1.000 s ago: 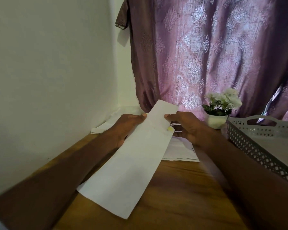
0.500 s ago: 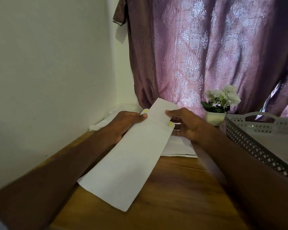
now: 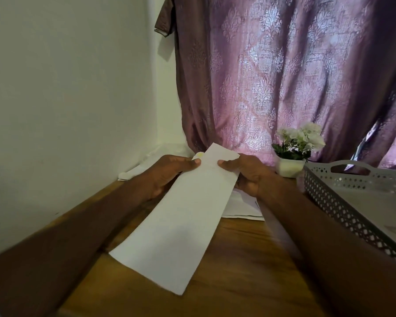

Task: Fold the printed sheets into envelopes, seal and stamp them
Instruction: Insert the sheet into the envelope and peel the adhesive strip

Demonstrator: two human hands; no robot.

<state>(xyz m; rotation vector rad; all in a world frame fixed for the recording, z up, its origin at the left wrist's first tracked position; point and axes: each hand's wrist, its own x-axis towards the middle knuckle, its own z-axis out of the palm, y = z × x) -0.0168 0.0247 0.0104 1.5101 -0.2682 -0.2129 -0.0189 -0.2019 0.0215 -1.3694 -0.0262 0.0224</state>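
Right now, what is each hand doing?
Left hand: closed on the folded sheet, far end.
Right hand: closed on the same sheet's opposite edge.

Tray (image 3: pixel 343 200) (right side) off-frame

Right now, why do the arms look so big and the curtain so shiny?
Head view: the wide-angle lens stretches the forearms near the bottom edges; light coming through the purple curtain makes its pattern glow; the left hand and right hand look dark and slightly soft, holding the folded white sheet.
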